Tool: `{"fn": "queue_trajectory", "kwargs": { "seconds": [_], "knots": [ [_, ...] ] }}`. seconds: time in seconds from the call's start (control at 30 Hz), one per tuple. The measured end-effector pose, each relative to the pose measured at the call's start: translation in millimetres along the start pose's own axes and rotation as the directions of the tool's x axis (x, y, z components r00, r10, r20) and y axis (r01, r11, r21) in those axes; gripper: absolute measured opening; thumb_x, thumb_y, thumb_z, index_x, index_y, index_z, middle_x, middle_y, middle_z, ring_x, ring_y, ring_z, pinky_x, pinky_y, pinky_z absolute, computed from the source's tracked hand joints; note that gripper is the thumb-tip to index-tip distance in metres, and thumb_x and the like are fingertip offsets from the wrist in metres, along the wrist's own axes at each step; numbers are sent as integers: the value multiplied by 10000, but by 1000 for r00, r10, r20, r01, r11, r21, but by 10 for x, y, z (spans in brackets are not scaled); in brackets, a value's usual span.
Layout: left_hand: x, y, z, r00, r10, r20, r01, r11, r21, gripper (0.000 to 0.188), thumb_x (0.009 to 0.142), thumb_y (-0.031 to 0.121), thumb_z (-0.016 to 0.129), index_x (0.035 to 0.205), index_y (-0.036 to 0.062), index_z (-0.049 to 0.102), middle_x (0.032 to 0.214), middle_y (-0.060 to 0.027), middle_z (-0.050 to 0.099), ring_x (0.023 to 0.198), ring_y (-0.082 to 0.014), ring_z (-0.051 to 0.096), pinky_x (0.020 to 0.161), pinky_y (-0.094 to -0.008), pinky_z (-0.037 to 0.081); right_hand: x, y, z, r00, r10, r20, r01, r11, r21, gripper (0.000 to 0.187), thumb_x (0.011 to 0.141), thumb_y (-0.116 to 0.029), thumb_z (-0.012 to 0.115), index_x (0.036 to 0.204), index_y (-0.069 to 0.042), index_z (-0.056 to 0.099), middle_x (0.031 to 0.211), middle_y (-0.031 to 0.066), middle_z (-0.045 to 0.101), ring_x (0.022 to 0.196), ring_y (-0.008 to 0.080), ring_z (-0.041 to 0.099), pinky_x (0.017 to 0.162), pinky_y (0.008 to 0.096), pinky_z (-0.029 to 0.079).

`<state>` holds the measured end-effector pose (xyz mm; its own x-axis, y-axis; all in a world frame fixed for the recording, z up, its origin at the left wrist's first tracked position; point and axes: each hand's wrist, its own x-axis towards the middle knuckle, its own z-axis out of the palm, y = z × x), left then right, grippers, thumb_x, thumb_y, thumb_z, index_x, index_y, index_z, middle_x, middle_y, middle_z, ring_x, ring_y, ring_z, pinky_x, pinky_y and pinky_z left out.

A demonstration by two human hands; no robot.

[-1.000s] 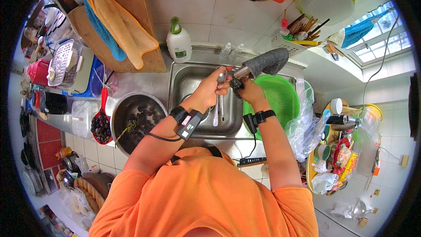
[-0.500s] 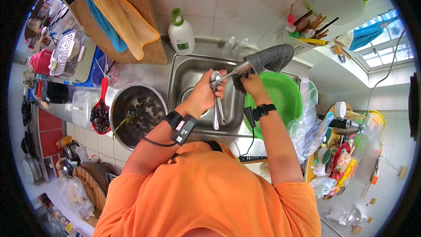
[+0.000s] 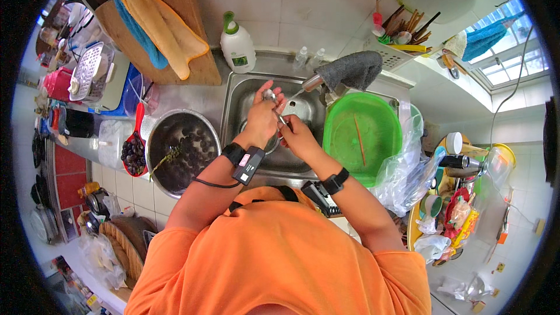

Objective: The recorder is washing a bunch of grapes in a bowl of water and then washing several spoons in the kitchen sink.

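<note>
Both hands' grip (image 3: 279,121) on spoon (image 3: 272,100), over sink (image 3: 236,96)

White tiled wall (image 3: 326,17) behind the steel counter (image 3: 175,96) — daylight through the window (image 3: 501,52).

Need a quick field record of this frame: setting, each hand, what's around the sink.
setting: kitchen counter with a steel sink
left hand: over the sink, holding a metal spoon
right hand: beside the left, touching the spoon's handle
tap: grey cloth draped over it
right of sink: green basin
left of sink: metal pot, red ladle
behind sink: soap bottle, wooden board
</note>
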<state>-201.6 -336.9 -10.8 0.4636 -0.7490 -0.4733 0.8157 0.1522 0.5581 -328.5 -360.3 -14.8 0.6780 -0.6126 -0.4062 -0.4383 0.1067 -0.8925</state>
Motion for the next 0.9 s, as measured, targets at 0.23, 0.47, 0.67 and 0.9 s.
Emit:
{"fn": "queue_trajectory", "kwargs": {
  "seconds": [0.23,0.47,0.67,0.9],
  "knots": [
    [31,166,197,987,-102,126,64,960,273,318,970,190,431,1276,111,460,950,-45,547,824,-155,539,808,-297,473,306,-33,-124,968,-168,-185,157,985,-74,338,968,-367,427,945,-45,526,634,46,501,467,130,455,429,280,345],
    [25,161,151,933,-137,332,-39,880,473,159,926,170,566,1060,85,572,939,2,602,851,-111,582,783,-275,489,-18,-417,-382,975,202,91,-221,887,405,423,962,-475,417,759,-108,469,537,-25,382,341,83,280,318,247,185],
    [-28,282,233,989,-125,73,58,805,591,252,898,260,618,980,24,588,837,-67,614,705,-121,607,674,-271,527,-153,-471,-391,971,200,130,-236,895,379,393,968,-458,417,809,-101,461,544,-37,337,367,62,273,327,229,183],
    [6,186,44,933,-77,351,-257,540,801,152,894,191,618,885,55,551,767,-25,585,670,-109,570,630,-257,489,-288,-483,-382,967,188,171,-246,862,444,331,995,-366,395,973,-54,502,570,-34,332,382,58,270,343,213,202]
  ]
}}
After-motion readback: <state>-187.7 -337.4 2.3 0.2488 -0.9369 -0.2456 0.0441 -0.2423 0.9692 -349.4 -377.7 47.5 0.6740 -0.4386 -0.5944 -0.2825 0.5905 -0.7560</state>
